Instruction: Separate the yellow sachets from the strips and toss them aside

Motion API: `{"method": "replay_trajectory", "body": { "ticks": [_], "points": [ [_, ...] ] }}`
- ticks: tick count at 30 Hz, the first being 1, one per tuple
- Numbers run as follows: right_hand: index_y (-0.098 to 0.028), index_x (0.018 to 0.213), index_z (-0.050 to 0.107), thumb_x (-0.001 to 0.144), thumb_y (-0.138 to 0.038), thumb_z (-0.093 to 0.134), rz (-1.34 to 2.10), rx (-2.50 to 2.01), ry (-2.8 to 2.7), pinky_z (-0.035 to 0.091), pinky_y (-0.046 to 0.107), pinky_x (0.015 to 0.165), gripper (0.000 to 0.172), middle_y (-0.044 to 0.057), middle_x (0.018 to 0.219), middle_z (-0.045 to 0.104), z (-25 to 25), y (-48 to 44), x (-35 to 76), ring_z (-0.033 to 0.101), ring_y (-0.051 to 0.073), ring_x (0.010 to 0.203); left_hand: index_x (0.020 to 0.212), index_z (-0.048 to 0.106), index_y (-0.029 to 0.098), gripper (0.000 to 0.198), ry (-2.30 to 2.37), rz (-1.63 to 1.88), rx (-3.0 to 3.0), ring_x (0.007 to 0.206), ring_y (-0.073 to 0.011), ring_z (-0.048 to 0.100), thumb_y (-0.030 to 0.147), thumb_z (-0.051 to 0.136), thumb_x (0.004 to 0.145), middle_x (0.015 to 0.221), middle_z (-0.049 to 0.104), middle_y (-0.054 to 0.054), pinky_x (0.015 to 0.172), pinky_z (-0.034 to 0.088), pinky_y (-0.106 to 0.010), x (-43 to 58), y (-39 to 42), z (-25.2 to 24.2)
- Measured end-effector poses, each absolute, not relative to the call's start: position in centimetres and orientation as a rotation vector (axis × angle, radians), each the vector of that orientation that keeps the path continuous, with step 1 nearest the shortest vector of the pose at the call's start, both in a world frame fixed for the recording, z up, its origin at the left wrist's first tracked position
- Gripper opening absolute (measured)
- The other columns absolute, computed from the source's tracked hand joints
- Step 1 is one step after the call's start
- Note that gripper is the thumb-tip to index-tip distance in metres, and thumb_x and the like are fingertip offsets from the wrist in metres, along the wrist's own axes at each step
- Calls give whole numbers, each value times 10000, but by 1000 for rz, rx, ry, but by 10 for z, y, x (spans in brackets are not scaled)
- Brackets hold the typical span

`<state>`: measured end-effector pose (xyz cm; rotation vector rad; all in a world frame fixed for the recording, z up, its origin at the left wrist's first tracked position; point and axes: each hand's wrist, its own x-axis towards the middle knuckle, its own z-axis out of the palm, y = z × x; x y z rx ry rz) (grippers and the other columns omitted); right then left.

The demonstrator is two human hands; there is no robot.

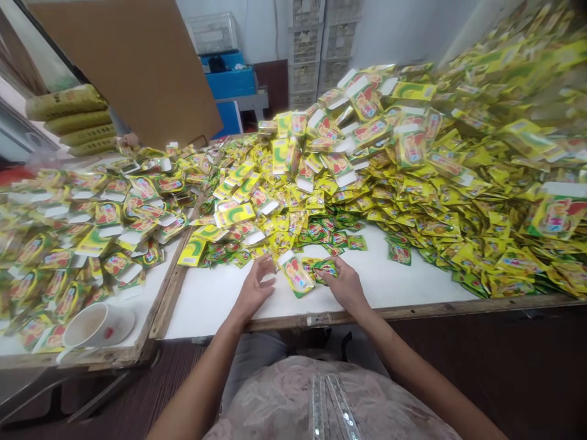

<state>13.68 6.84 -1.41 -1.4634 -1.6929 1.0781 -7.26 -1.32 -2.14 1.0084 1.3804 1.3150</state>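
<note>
My left hand rests on the white table with its fingers curled round the top of a yellow and green packet with a white header. My right hand lies just right of it, fingers pinched on a few small green sachets. A huge heap of the same yellow packets rises behind both hands and to the right. Loose small green sachets lie scattered just beyond my fingers.
A second table on the left is covered with more packets, and a white cup on a saucer stands near its front edge. A large brown cardboard sheet leans at the back left. Blue crates and grey stacked crates stand behind.
</note>
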Motion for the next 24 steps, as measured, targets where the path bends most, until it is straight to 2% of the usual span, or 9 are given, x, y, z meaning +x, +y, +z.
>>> {"method": "replay_trajectory", "body": {
  "ticks": [2, 4, 6, 9, 12, 16, 20, 24],
  "points": [
    [-203, 879, 598, 669, -405, 588, 1054, -1457, -1767, 434, 299, 633, 292, 16, 701, 649, -13, 64, 135, 581, 201, 673, 1195, 462, 218, 612, 1540, 1225, 897, 1048, -241, 574, 279, 675, 624, 1158, 582, -110, 827, 476, -357, -71, -14, -22],
    [-208, 897, 602, 688, -394, 571, 1023, -1455, -1822, 438, 307, 645, 281, 23, 709, 661, -12, 60, 132, 596, 214, 687, 1066, 539, 177, 513, 1837, 1062, 877, 914, -261, 616, 412, 685, 634, 971, 652, -113, 761, 467, -360, -64, -12, -19],
    [-211, 916, 605, 707, -382, 557, 967, -1468, -1840, 442, 315, 654, 274, 34, 732, 673, -12, 55, 129, 608, 223, 692, 889, 569, 177, 487, 2096, 891, 924, 840, -291, 626, 533, 703, 585, 783, 664, -98, 714, 445, -357, -50, -8, -16],
    [-215, 937, 603, 736, -376, 541, 920, -1437, -1836, 447, 314, 651, 264, 41, 750, 682, -13, 50, 128, 615, 223, 687, 716, 508, 212, 495, 2194, 841, 998, 776, -295, 631, 554, 769, 472, 640, 627, -55, 660, 421, -327, -27, 0, -17],
    [-211, 941, 596, 750, -391, 544, 963, -1355, -1794, 460, 310, 674, 267, 44, 793, 689, -12, 46, 133, 627, 219, 725, 729, 485, 210, 510, 2007, 1045, 942, 711, -238, 628, 476, 816, 445, 648, 630, -20, 627, 423, -290, -14, 7, -24],
    [-197, 942, 585, 729, -429, 587, 994, -1350, -1618, 469, 325, 711, 315, 49, 819, 679, -7, 52, 145, 617, 216, 750, 874, 543, 180, 444, 1621, 1315, 911, 693, -181, 627, 435, 765, 587, 733, 673, -19, 633, 450, -266, -16, 10, -27],
    [-193, 978, 572, 735, -434, 594, 917, -1287, -1515, 457, 321, 715, 343, 54, 875, 653, 10, 69, 153, 590, 209, 798, 841, 615, 178, 363, 1647, 1138, 1180, 684, -182, 604, 428, 748, 614, 693, 655, 1, 636, 442, -263, -31, 7, -13],
    [-206, 960, 605, 758, -387, 567, 1005, -1204, -1966, 391, 273, 578, 274, -13, 662, 578, 33, 84, 154, 500, 159, 612, 880, 632, 171, 347, 1523, 1106, 1224, 750, -191, 607, 459, 678, 693, 787, 675, -20, 663, 450, -264, -40, 3, -1]
  ]
}}
